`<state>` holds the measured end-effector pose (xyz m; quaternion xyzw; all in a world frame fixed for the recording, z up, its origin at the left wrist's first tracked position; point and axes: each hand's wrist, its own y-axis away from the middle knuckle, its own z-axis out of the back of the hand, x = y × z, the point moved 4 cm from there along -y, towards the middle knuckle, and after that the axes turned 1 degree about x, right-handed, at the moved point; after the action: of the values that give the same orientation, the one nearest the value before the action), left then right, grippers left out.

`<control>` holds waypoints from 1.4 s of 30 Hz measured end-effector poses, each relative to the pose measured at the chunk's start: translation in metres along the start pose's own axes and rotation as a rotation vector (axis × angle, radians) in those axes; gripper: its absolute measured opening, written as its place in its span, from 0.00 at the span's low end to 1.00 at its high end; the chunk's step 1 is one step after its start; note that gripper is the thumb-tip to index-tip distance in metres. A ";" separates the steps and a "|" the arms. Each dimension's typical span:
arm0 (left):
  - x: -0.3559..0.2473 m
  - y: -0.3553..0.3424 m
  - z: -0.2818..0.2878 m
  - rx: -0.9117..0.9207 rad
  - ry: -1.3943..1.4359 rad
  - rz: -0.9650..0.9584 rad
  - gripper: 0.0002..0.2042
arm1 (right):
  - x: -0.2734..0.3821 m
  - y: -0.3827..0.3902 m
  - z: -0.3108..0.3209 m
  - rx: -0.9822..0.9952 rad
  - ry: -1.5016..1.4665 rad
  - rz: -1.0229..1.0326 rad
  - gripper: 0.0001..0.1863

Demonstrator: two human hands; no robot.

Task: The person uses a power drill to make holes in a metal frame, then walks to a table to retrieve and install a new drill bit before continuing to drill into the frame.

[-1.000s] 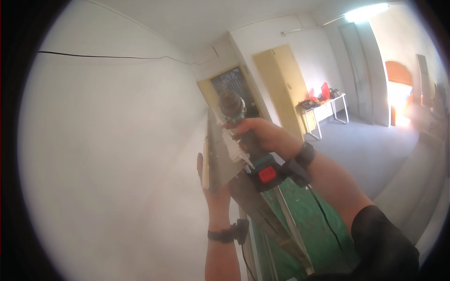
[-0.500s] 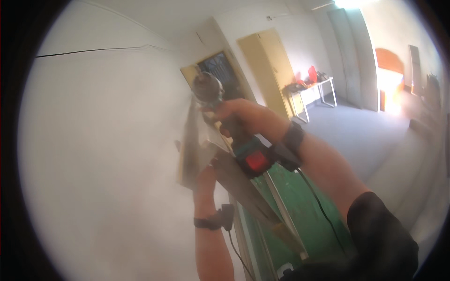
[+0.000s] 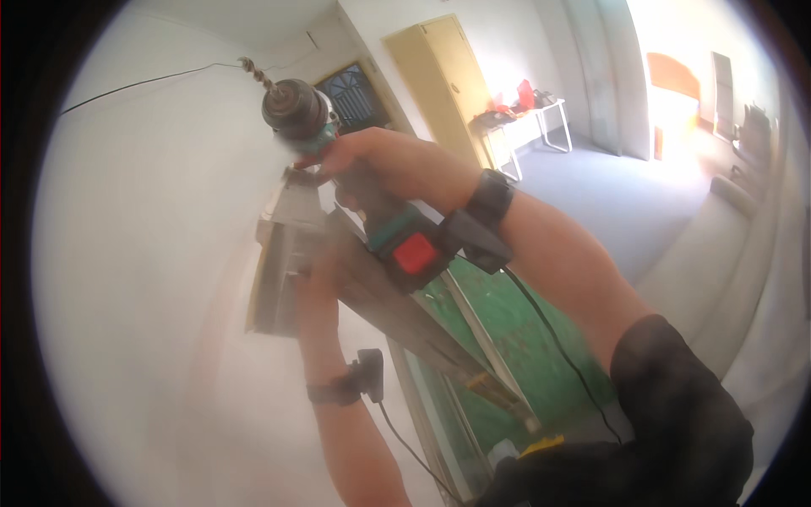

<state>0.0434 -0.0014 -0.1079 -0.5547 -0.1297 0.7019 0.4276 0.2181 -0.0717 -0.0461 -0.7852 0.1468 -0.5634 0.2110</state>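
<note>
My right hand (image 3: pixel 359 173) is closed around the grip of a teal and black power drill (image 3: pixel 317 135), raised in front of the white wall. A twisted drill bit (image 3: pixel 256 74) sticks out of its dark chuck, pointing up and left. On the drill's base is a red patch. Below the drill, my left hand (image 3: pixel 317 275) is up at a pale, angular, box-like metal piece (image 3: pixel 283 241). Its fingers are hidden and hazy. A long grey-brown bar (image 3: pixel 414 329) slants from beside that hand down to the right.
A green panel (image 3: pixel 541 346) with pale metal rails lies below. Black straps with small boxes and cables circle both wrists. Farther off are a yellowish cabinet (image 3: pixel 439 76), a white-legged table (image 3: pixel 541 118) with red and dark items, and a barred window (image 3: pixel 351 93). A dark cable (image 3: pixel 152 82) runs along the wall.
Both hands, the drill and the box-like piece have shifted left in the view, and the drill higher. The drill bit now shows clearly. The room has slid left and up.
</note>
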 end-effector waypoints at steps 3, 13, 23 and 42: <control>0.015 -0.005 0.004 0.040 0.047 0.149 0.22 | -0.002 -0.006 -0.003 0.031 -0.027 0.009 0.16; 0.005 -0.006 0.000 -0.210 -0.468 -0.276 0.23 | -0.009 -0.006 0.012 0.096 -0.096 -0.038 0.18; -0.026 -0.016 0.009 -0.238 -0.029 -0.161 0.20 | 0.011 -0.002 0.003 0.122 0.040 -0.072 0.18; -0.009 0.006 0.000 -0.222 0.157 -0.350 0.31 | -0.036 0.033 0.014 -0.009 0.085 0.003 0.19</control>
<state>0.0407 -0.0111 -0.1060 -0.6205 -0.2666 0.5530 0.4880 0.2205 -0.0812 -0.0958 -0.7612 0.1590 -0.5954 0.2019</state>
